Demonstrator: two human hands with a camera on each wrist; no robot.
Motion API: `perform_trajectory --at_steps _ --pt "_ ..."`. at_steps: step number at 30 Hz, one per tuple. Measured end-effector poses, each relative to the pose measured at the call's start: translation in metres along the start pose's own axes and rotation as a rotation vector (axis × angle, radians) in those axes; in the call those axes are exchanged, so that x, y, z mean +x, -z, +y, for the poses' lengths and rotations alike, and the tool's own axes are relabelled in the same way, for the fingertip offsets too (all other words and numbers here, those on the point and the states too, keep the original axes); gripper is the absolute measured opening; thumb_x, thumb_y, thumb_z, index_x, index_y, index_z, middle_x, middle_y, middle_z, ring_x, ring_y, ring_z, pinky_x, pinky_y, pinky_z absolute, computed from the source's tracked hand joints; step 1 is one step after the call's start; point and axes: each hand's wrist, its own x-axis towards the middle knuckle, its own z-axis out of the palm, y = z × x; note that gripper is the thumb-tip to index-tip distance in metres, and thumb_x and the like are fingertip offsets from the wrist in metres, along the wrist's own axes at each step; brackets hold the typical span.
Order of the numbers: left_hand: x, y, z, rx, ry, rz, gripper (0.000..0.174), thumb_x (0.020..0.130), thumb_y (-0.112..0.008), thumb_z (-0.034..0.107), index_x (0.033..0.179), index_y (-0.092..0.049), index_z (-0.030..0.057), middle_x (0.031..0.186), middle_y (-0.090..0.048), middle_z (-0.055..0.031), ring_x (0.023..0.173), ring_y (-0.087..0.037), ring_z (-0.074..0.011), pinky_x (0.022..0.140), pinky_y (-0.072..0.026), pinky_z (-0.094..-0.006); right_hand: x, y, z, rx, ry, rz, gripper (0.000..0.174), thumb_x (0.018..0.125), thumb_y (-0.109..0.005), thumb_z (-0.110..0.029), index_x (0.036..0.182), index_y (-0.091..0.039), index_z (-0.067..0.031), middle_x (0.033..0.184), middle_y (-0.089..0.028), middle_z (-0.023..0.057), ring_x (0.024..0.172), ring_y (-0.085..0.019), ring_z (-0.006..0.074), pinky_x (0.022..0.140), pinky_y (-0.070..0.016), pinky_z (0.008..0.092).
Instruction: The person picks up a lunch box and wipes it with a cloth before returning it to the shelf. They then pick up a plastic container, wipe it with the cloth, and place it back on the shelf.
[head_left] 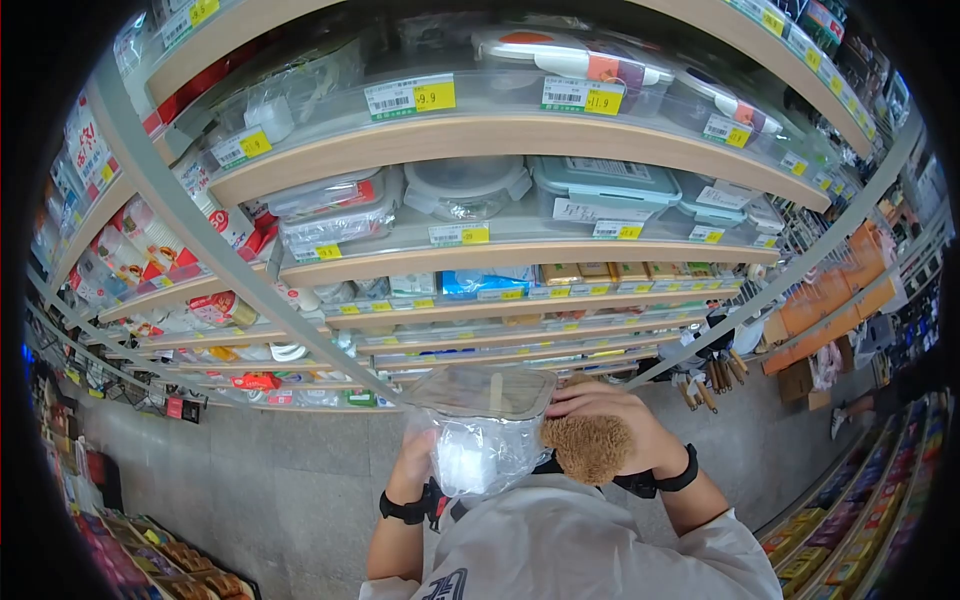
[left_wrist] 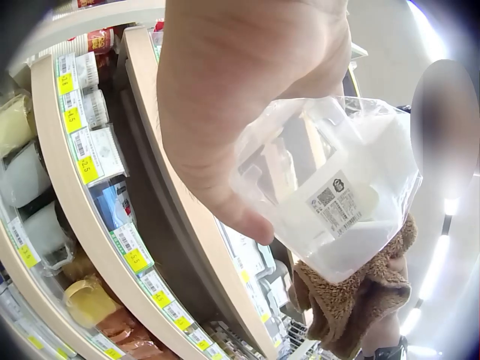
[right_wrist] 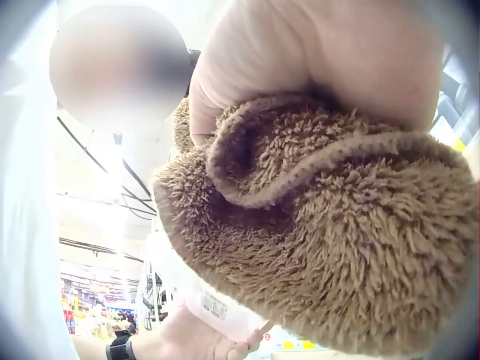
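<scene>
In front of the chest, my left hand [head_left: 413, 463] grips a clear plastic container [head_left: 490, 400] by its side. Loose transparent film wraps it, and a white printed label [left_wrist: 335, 204] shows through in the left wrist view. My right hand [head_left: 640, 425] holds a bunched brown fluffy cloth [head_left: 588, 448] at the container's other side. The folded cloth [right_wrist: 360, 247] fills much of the right wrist view, its stitched edge curling under the fingers. Behind it in that view, my left hand [right_wrist: 187, 337] appears low down beside the container. Most of the left fingers are hidden in the head view.
Ahead rises a tall shelf rack with wooden-edged shelves [head_left: 520, 140] and yellow price tags. Lidded food boxes [head_left: 605, 185] stand on its middle level. A grey metal post [head_left: 200, 220] runs up at left. Low goods displays [head_left: 850, 510] flank the tiled floor [head_left: 320, 450].
</scene>
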Motion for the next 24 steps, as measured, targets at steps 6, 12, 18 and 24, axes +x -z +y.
perform_trajectory --at_steps 6,12,18,24 --pt "0.002 0.003 -0.005 0.085 -0.062 0.058 0.079 0.077 -0.069 0.032 0.137 -0.033 -0.0040 0.129 -0.050 -0.0143 0.115 -0.053 -0.0230 0.096 -0.0426 -0.0348 0.000 0.000 -0.003 0.061 0.009 -0.004 0.045 0.067 -0.078 -0.019 0.107 -0.065 -0.0034 0.117 -0.065 0.0108 0.114 -0.057 0.0309 0.097 -0.0424 0.0426" --pt "0.007 -0.002 -0.003 0.119 -0.076 -0.007 0.081 0.076 -0.070 0.026 0.140 -0.030 -0.0027 0.132 -0.046 -0.0122 0.119 -0.047 -0.0220 0.101 -0.0368 -0.0349 0.000 0.006 0.000 -0.127 0.093 0.017 0.044 0.063 -0.079 -0.018 0.103 -0.066 -0.0039 0.108 -0.066 0.0095 0.101 -0.060 0.0288 0.090 -0.0459 0.0416" --pt "0.007 -0.020 0.006 0.184 -0.136 0.034 0.081 0.076 -0.072 0.024 0.141 -0.030 -0.0013 0.132 -0.046 -0.0113 0.119 -0.045 -0.0210 0.100 -0.0359 -0.0348 0.001 0.004 -0.006 -0.374 0.140 0.060 0.040 0.061 -0.077 -0.016 0.100 -0.069 -0.0120 0.105 -0.064 0.0041 0.097 -0.059 0.0241 0.083 -0.0468 0.0394" --pt "0.007 -0.026 0.011 0.200 -0.091 0.024 0.085 0.074 -0.074 0.025 0.141 -0.029 -0.0008 0.133 -0.044 -0.0125 0.121 -0.044 -0.0223 0.101 -0.0351 -0.0357 0.002 0.008 -0.016 -0.502 0.116 0.042 0.037 0.061 -0.076 -0.016 0.097 -0.070 -0.0136 0.100 -0.063 0.0015 0.095 -0.058 0.0227 0.079 -0.0466 0.0386"
